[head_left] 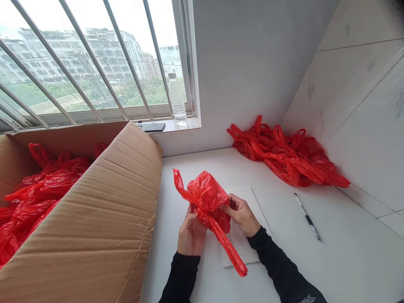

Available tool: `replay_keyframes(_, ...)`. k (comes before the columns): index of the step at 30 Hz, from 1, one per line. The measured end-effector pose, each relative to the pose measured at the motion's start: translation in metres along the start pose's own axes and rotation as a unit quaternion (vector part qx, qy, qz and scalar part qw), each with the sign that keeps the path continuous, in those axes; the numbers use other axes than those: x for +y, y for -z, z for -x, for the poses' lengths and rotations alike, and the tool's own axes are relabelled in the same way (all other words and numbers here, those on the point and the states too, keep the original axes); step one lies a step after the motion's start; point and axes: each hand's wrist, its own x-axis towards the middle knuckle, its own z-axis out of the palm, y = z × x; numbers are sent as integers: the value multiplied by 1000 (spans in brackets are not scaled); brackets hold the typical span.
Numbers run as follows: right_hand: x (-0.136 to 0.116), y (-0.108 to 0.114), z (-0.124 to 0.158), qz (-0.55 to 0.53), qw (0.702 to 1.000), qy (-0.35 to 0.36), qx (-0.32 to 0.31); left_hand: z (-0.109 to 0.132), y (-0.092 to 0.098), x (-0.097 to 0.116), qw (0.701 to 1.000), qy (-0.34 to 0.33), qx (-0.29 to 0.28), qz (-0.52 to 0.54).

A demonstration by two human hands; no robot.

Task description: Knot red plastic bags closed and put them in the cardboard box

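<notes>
Between my two hands is a red plastic bag point(211, 194), bunched and knotted, with one long twisted handle trailing toward me and a shorter one sticking up at the far left. My left hand point(192, 233) cups it from below on the left, its fingertips hidden behind the plastic. On the right side, my right hand point(241, 215) pinches the bag between thumb and fingers. Whatever the bag contains does not show. Under the hands lies a white sheet or pad point(252, 210) on the white table point(341, 269).
A large cardboard box point(104, 219) at left holds several red plastic bags point(53, 181). More red bags point(284, 155) are heaped at the back right by the wall. A pen point(307, 216) lies at right. On the windowsill are a clear bottle point(177, 101) and a dark phone-like object point(153, 126).
</notes>
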Motion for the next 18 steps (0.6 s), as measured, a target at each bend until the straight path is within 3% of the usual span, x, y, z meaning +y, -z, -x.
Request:
replay_keyframes(5, -7, -3, 2, -1, 1000, -3, -31, 4, -7, 1, 999, 0, -47, -6)
replay_keyframes(9, -10, -5, 3, -13, 999, 0, -46, 7, -14, -3, 991, -33, -73, -103)
replay_keyframes(15, -9, -4, 3, 38, 999, 24, -3, 4, -10, -8, 988, -27, -47, -145)
replay_keyframes(18, -14, -5, 3, 46, 998, 20, -26, 1, -7, -6, 991, -39, -25, -129)
